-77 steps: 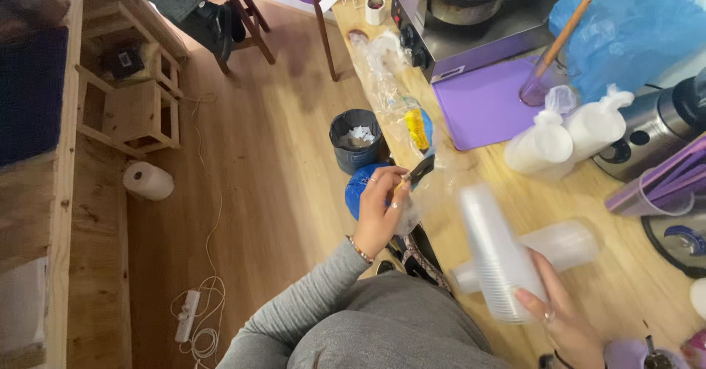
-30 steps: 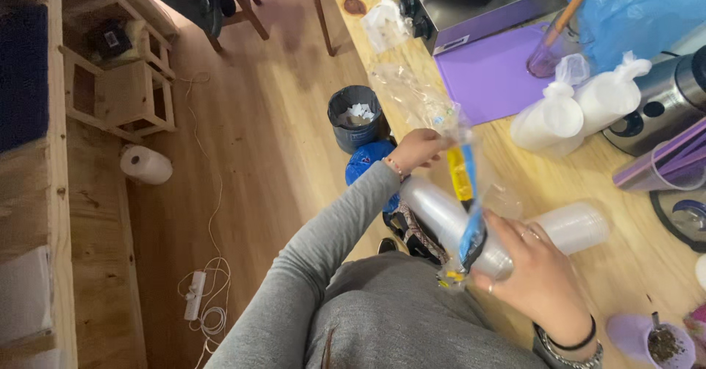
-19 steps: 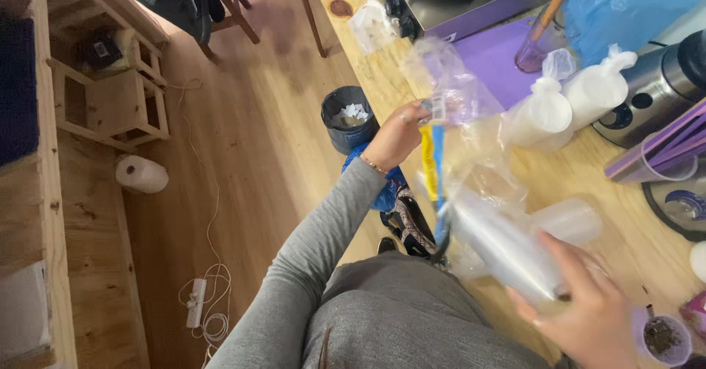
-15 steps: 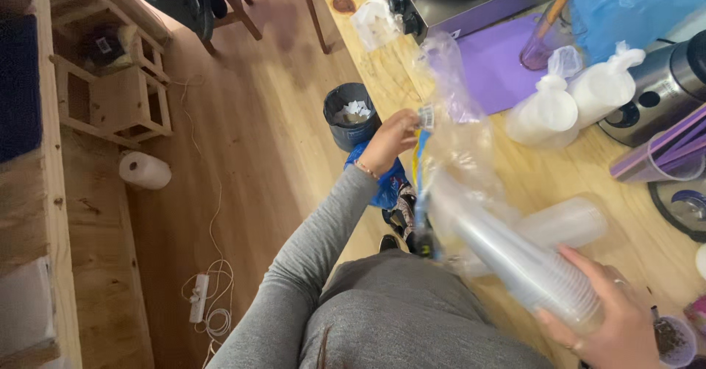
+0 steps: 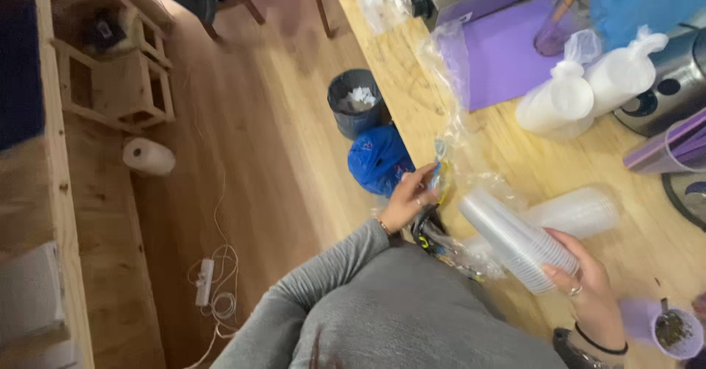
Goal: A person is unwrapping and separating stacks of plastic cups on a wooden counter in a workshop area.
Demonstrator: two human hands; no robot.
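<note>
Wooden desk [image 5: 507, 155] along the frame's right, floor at left; at lower centre, right hand [image 5: 588, 292] fingers wrapped round a stack of clear cups [image 5: 515, 240], left hand [image 5: 409, 198] pinching its plastic sleeve [image 5: 460, 144]; apparently mid-unwrapping, sleeve needing pulling clear.

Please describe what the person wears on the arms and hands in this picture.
The left arm is covered by a long grey sleeve to the wrist, where a thin bracelet shows beside the left hand. The right hand has a ring on one finger, and the right wrist carries a thin dark band. No gloves are worn.
</note>
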